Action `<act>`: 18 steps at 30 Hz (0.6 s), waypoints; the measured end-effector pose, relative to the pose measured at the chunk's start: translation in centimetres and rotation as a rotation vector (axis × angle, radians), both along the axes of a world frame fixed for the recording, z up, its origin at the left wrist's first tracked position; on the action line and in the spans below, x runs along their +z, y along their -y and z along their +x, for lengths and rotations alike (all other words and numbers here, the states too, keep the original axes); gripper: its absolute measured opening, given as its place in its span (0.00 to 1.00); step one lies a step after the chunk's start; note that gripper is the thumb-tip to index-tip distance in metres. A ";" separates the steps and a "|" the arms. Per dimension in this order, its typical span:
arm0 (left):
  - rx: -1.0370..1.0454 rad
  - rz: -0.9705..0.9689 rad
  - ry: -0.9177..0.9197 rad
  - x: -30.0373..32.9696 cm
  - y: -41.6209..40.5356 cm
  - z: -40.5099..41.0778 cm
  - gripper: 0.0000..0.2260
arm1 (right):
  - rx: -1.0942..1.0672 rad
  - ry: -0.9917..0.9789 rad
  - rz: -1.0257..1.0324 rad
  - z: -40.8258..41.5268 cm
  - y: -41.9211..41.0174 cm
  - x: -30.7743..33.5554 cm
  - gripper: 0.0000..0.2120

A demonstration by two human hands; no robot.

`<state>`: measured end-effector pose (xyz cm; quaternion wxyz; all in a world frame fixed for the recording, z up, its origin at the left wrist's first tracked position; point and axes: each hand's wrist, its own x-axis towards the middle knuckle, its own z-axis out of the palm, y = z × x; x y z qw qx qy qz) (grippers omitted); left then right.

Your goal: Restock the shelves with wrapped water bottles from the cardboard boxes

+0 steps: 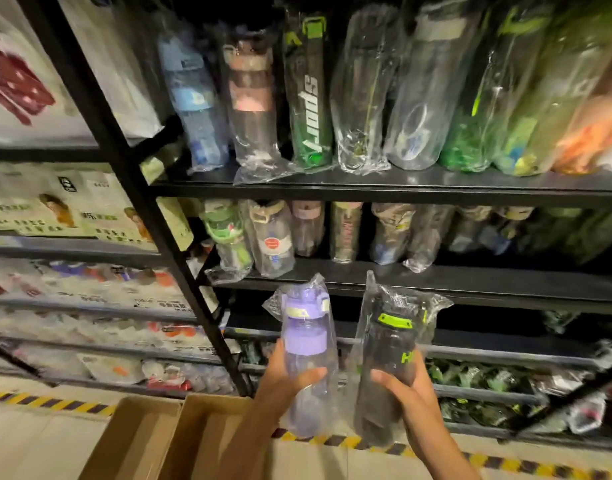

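Two wrapped bottles are held upright, side by side, in front of the black metal shelves (401, 192). The purple bottle (306, 344) is grasped round its clear lower body by the left hand (283, 382), thumb curled across the front; its lid and collar are lilac, and the crinkled clear wrap stands up in a loose peak above the cap. The dark bottle (387, 362) is grasped low down by the right hand (410, 393) — a smoky black body, a lime-green lid band and green lettering partly hidden by the fingers, with the wrap flaring wide at the top. The two bottles are near each other but apart. Both are held level with the lower shelf tiers, above an open cardboard box (180, 441) on the floor. The two upper tiers are seen packed with rows of other wrapped bottles (308, 95) — blue, pink, green and clear.
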<state>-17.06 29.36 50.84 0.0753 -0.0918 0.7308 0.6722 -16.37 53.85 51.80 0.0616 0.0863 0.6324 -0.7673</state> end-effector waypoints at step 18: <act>0.140 0.015 -0.248 2.1 -3.6 -19.3 0.37 | -0.092 -0.013 0.008 -9.7 -6.0 -0.1 0.56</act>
